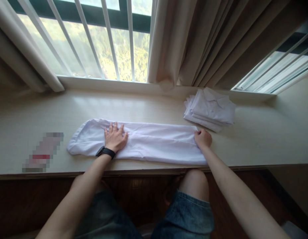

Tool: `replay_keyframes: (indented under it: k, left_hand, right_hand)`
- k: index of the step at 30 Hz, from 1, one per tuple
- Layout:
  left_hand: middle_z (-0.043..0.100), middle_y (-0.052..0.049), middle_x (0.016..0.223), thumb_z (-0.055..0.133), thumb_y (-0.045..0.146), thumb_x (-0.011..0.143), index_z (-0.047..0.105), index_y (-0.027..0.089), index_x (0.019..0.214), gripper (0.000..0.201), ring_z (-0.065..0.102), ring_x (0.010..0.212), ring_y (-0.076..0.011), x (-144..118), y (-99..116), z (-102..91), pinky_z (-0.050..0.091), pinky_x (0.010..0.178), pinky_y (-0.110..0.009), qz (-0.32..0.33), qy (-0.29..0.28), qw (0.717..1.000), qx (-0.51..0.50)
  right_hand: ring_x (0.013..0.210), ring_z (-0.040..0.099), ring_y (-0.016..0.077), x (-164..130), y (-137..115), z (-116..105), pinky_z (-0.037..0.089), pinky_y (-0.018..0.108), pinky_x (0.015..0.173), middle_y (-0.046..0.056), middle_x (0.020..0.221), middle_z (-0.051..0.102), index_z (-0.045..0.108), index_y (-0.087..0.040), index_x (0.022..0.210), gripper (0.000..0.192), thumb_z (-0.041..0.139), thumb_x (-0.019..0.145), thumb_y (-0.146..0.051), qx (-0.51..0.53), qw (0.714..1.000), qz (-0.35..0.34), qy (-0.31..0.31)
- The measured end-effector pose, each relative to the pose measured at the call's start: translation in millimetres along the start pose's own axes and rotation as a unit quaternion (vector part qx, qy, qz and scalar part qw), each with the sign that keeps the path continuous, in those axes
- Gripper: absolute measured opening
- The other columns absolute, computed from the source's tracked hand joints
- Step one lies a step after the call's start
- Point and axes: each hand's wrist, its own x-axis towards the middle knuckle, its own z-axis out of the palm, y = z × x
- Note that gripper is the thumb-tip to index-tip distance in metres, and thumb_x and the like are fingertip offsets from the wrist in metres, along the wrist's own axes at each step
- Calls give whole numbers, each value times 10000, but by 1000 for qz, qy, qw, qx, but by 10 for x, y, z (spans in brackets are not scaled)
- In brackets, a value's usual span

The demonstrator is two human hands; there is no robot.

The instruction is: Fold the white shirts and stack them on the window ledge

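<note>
White cloth (pixel 159 142) | folded shirts (pixel 210 108) near | curtains (pixel 208 39) beyond | pixelated item (pixel 43 150), unclear

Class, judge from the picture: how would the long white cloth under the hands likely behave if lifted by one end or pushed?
The long white cloth would probably sag, as its outline looks soft and creased. It seems light, lying thin and low. Pushed, it may bunch: wrinkles show near the left hand.
</note>
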Motion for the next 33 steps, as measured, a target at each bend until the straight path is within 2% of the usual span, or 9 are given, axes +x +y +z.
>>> replay_keyframes:
  k: [6,9,11,14,18,22,27,29,33]
  left_hand:
    - [289,-166,1629,270,433,988,361,134,1553,645,234,1511,-366,123,-350,-23,156,1187,-657,-79,-13,997,-16]
    - [315,-189,1613,274,396,992,410,91,1520,625,220,1518,-354,41,-76,-135,128,1209,-624,-81,38,996,-9]
    - [329,-129,1620,276,391,1004,440,177,1515,578,209,1526,-325,-63,214,-207,110,1220,-605,-6,61,998,-15]
    - [334,-23,1627,299,426,1017,453,332,1505,521,181,1538,-299,-239,595,-214,85,1225,-605,123,45,991,-36]
    - [386,-16,1600,319,473,1013,474,362,1490,513,225,1517,-344,-369,743,-42,74,1203,-649,136,3,990,-46]
    - [375,-15,1606,310,475,1015,443,362,1508,523,265,1502,-337,-407,666,69,149,1196,-620,126,-9,991,-52]
    - [421,-53,1579,256,429,1030,439,271,1520,546,307,1484,-312,-518,621,44,205,1200,-563,150,7,987,-50]
    - [424,-59,1577,242,423,1033,432,239,1525,559,314,1484,-296,-540,582,34,215,1208,-523,159,0,986,-50]
    - [391,-55,1597,292,485,1018,437,270,1521,566,306,1491,-305,-519,426,33,199,1210,-535,159,-20,986,-51]
  right_hand:
    - [1003,647,322,-24,-64,-78,463,383,846,199,1054,715,735,-126,1035,413,452,927,-408,49,997,51,-1]
    - [1036,656,338,-19,-74,-225,476,404,868,218,1102,709,733,-118,1100,589,300,981,-499,73,989,122,-32]
    - [1075,654,349,-64,-26,-346,479,415,896,229,1131,702,732,-111,1125,641,282,981,-544,58,987,129,-75]
    - [1106,655,351,-202,98,-502,484,413,927,229,1119,707,741,-106,1093,637,385,944,-614,17,986,64,-151]
    - [1027,689,330,-356,189,-612,535,357,833,209,994,736,735,-84,993,588,639,824,-639,100,972,50,-207]
    - [791,726,264,-351,170,-693,568,301,652,146,825,751,709,-91,897,403,763,790,-476,338,861,183,-333]
    - [850,748,256,-353,273,-761,609,385,789,149,956,763,687,-111,1041,358,715,855,-415,474,699,227,-484]
    - [830,750,245,-396,345,-746,608,386,803,150,959,762,685,-110,1032,321,706,870,-386,466,706,220,-485]
    - [692,719,200,-468,389,-781,591,301,672,119,871,763,698,-104,912,183,725,848,-273,437,797,173,-379]
